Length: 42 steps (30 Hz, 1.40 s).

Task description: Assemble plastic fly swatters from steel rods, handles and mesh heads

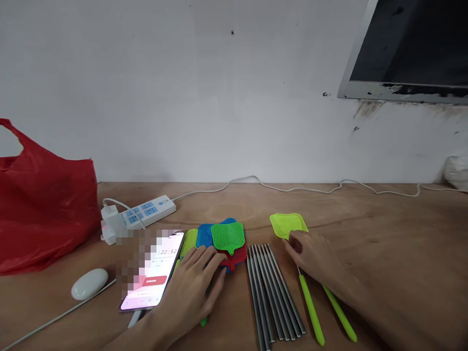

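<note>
My left hand [197,278] lies closed over a pile of plastic fly swatter heads, its index finger and thumb at the neck of a red fly swatter head [239,254]. A green head [228,236], a blue head [204,235] and a yellow-green head [189,241] show around it. Below that hand peeks a green tip [204,321]. My right hand [310,253] pinches the neck of a yellow-green fly swatter [288,225]. A metal rod and lime handle [312,310] extend below those fingers; a second lime handle [340,313] lies beside it, partly under my forearm.
Several metal rods [272,292] lie side by side between my hands. A lit phone [157,273] is left of the pile, near a power strip [151,212], a white oval object [89,283] and a red plastic bag [44,204]. A white cable [292,189] runs along the wall.
</note>
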Motion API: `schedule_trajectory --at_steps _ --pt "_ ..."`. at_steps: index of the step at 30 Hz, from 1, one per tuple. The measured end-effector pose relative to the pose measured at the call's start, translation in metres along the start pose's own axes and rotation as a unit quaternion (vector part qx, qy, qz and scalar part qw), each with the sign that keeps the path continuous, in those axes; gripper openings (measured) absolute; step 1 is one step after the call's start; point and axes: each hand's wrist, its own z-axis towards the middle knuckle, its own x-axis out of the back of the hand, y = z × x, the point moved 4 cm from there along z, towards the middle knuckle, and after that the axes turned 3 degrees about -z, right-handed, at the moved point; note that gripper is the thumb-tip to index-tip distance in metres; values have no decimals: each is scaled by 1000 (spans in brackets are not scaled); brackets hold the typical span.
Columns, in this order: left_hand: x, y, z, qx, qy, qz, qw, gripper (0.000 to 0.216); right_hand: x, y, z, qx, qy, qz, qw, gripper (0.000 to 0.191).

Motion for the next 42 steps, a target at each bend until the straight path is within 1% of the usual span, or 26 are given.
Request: schedule_trajectory --at_steps 2,4,7,13,22,29,35,39,42 --pt "2 -7 2 -10 13 75 997 25 -1 -10 -3 39 -18 8 999 28" --pt "2 -13 4 -10 12 123 992 30 -3 -18 -7 73 -40 22 996 27" --pt "-1 -18 4 -7 -11 133 991 36 -5 -25 -12 98 -67 37 992 25" --pt "-9 -14 -1 -2 -62 112 992 36 -5 -26 -13 99 -96 36 990 27" --pt "-7 -6 -3 -22 -126 67 990 27 -5 -29 -16 103 -112 41 988 19" --pt "-9 -5 -4 -16 -141 85 986 27 -5 -30 -17 87 -102 24 991 20" --pt "-12 -9 -6 21 -151 113 982 29 -9 -28 -17 77 -102 16 992 23" --pt "-13 -9 -7 12 -140 108 984 30 -11 -28 -16 77 -108 19 991 24" --pt "-11 -8 -6 -5 -116 107 988 31 -10 -28 -16 77 -109 17 991 24"
